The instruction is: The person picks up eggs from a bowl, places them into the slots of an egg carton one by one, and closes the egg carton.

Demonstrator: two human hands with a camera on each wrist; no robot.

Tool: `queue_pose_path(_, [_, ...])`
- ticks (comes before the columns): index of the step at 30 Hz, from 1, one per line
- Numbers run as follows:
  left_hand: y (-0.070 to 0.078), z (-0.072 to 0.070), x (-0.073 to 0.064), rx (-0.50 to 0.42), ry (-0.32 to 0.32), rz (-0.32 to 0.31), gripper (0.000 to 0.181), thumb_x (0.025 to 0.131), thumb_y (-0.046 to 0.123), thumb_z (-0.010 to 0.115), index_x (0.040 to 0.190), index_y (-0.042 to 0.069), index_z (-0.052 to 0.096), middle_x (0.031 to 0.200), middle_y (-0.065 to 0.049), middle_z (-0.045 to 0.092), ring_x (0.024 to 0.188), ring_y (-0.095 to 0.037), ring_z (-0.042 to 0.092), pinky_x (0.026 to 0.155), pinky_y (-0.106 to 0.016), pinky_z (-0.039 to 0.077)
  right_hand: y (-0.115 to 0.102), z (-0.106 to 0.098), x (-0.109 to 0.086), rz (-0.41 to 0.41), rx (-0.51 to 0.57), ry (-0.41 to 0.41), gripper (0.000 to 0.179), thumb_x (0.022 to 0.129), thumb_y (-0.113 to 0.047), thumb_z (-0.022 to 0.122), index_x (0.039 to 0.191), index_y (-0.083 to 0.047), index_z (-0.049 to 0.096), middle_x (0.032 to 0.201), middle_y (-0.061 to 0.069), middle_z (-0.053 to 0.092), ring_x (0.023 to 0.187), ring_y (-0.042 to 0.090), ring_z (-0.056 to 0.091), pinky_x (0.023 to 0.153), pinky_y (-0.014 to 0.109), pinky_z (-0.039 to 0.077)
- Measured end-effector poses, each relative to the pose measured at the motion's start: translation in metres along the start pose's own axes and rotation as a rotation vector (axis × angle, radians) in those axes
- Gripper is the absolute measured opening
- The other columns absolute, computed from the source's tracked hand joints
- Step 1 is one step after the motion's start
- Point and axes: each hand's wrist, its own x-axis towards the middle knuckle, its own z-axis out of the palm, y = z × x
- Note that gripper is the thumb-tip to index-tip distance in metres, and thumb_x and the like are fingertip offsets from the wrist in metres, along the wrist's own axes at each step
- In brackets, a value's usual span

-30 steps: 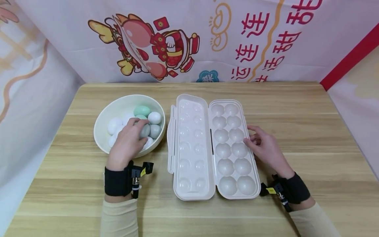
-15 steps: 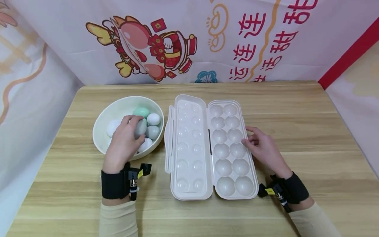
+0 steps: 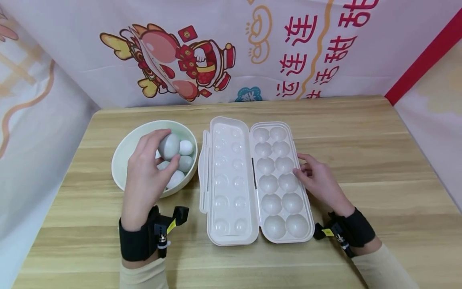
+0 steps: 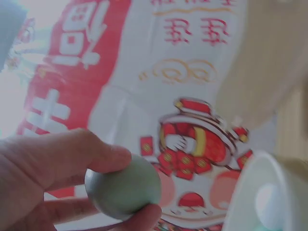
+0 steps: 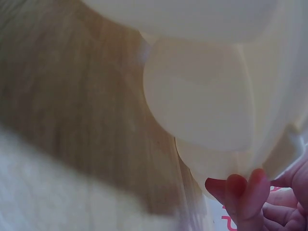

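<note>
So over on the left there's a cream bowl on the bench, and the left hand is up over it with a grey-green egg pinched between thumb and fingers. Looks clear of the other eggs to me. I'd call this the lifting-out step, and the next move calls for a steady, not-too-tight pinch plus enough height to get past the rim. Down in the bowl I can spot a white egg and a second grey-green egg, but the hand blocks a good chunk, so no honest head count from me.

In the middle the egg box lies open: lid on the bowl side with a handle along its outer edge, then the tray, two rows of round hollows facing up.

Far right, the right hand has the tray's outer edge, thumb at the rim, fingers curled against the side. Close in at that wrist it's dim, blurry undersides, so I can't swear how firm that hold is. Both sleeves get cut off too.
</note>
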Motion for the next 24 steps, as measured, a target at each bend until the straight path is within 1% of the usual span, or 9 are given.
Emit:
queue_pose_path(4, [0.016,-0.006,-0.005,-0.006,0.057,0.007,0.049,0.075,0.002,0.069,0.122,0.001,0.053,0.124,-0.022,0.051,0.104,-0.035,0.053,0.063,-0.052,0.055,-0.001,0.0,0.0,-0.006,-0.016,0.001,0.046,0.088,-0.008,0.058,0.129,0.006,0.042,0.086,0.021,0.068,0.072,0.025,0.063,0.062,0.039,0.054])
queue_pose_path(9, [0.034,-0.012,-0.01,-0.023,0.102,0.023,0.049,0.075,0.002,0.07,0.122,0.001,0.054,0.124,-0.022,0.051,0.104,-0.034,0.054,0.062,-0.052,0.055,-0.002,0.0,0.0,-0.01,-0.032,0.012,0.046,0.088,-0.008,0.058,0.128,0.007,0.043,0.085,0.021,0.068,0.071,0.024,0.063,0.06,0.038,0.054])
queue_pose_path(14, [0.054,-0.016,-0.016,-0.03,0.151,0.069,0.051,0.074,0.002,0.07,0.122,0.003,0.054,0.124,-0.022,0.052,0.104,-0.034,0.054,0.062,-0.054,0.054,-0.002,-0.002,0.0,-0.015,-0.052,0.023,0.045,0.087,-0.007,0.058,0.127,0.008,0.043,0.085,0.022,0.068,0.07,0.025,0.063,0.059,0.038,0.053])
queue_pose_path(17, [0.062,-0.019,-0.02,-0.011,0.178,0.099,0.052,0.074,0.004,0.071,0.123,0.004,0.054,0.124,-0.022,0.052,0.106,-0.034,0.053,0.062,-0.055,0.054,-0.003,-0.002,0.0,-0.014,-0.063,0.027,0.045,0.087,-0.006,0.058,0.127,0.008,0.043,0.085,0.022,0.068,0.07,0.025,0.063,0.059,0.038,0.053])
queue_pose_path(21, [0.071,-0.018,-0.022,0.007,0.202,0.131,0.054,0.074,0.008,0.072,0.125,0.007,0.054,0.127,-0.018,0.053,0.109,-0.028,0.053,0.063,-0.054,0.054,-0.004,-0.001,0.001,-0.018,-0.082,0.031,0.044,0.087,-0.007,0.058,0.127,0.008,0.044,0.084,0.021,0.068,0.069,0.024,0.062,0.059,0.038,0.053])
queue_pose_path(24, [0.079,-0.013,-0.018,-0.007,0.205,0.166,0.053,0.074,0.009,0.072,0.125,0.008,0.055,0.128,-0.014,0.053,0.11,-0.025,0.053,0.065,-0.051,0.055,-0.004,-0.001,0.0,-0.021,-0.089,0.029,0.045,0.087,-0.008,0.058,0.127,0.007,0.044,0.084,0.02,0.068,0.069,0.023,0.062,0.059,0.038,0.053])
